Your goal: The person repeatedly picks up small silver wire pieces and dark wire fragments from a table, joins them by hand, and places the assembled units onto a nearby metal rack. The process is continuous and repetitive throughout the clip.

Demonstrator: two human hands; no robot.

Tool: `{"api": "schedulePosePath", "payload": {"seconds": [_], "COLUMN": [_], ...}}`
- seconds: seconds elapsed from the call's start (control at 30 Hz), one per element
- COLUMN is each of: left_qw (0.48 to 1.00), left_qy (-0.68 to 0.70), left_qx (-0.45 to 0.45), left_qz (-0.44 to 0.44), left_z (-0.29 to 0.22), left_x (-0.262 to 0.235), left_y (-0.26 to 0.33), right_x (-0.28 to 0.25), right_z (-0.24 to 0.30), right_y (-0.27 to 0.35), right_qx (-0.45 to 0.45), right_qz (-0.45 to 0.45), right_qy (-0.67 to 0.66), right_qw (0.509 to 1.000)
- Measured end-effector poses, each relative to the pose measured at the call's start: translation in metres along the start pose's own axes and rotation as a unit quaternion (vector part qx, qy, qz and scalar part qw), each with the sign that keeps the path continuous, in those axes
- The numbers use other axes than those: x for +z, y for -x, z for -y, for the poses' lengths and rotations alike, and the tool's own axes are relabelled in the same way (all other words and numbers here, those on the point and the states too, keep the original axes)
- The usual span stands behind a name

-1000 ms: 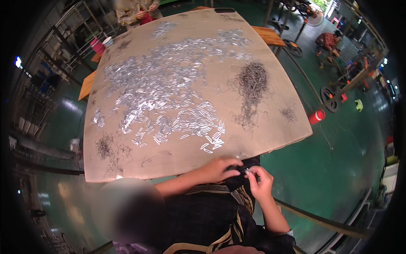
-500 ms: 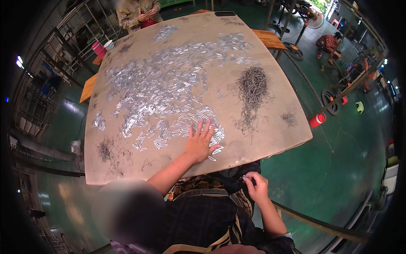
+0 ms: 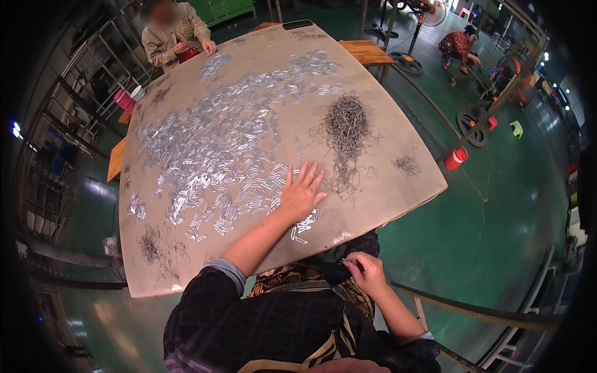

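Note:
My left hand [image 3: 300, 195] lies flat and spread near the right edge of a broad scatter of shiny, slim silver metal loops [image 3: 233, 146], covering some of them. A few loops [image 3: 300, 234] show beside its wrist, toward the table's near edge. Off that edge, above my lap, my right hand [image 3: 367, 271] is closed in a pinch. Something tiny glints at its fingertips, too small to name. Beyond my left hand, to the right, sits a heap of dark, thin wire-like metal bits [image 3: 347, 121].
The brown-covered table [image 3: 398, 140] also bears smaller dark clumps [image 3: 149, 244] and a black phone-like slab [image 3: 298, 25]. At the far left a person in a checked shirt [image 3: 163, 46] reaches to a small loop pile. A red bucket [image 3: 456, 158] stands right of the table.
My left hand has slid right over the loops. My right hand keeps its pinch. The person across has put a hand out to the small far pile. The whole view has shifted.

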State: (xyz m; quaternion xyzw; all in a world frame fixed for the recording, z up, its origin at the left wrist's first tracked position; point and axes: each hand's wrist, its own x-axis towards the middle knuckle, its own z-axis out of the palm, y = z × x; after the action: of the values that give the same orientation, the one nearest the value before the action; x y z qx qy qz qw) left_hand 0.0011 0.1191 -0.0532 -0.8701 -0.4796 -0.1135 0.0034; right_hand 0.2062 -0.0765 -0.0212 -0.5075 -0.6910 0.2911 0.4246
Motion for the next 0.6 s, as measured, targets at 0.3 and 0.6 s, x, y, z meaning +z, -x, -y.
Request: {"api": "schedulePosePath", "payload": {"seconds": [0.3,0.6], "left_qw": [0.981,0.975], "left_qy": [-0.060,0.072], "left_qx": [0.184,0.208], "left_qz": [-0.024,0.011], "left_z": [0.006,0.005], "left_x": [-0.007,-0.003], "left_y": [-0.039,-0.036], "right_x": [-0.003,0.002], "right_z": [0.002,0.000], "right_y": [-0.003,-0.003], "right_qx": [-0.011,-0.020], "right_qz": [0.010,0.010], "right_qy": [0.002,-0.004], "right_qw": [1.000,1.000]}}
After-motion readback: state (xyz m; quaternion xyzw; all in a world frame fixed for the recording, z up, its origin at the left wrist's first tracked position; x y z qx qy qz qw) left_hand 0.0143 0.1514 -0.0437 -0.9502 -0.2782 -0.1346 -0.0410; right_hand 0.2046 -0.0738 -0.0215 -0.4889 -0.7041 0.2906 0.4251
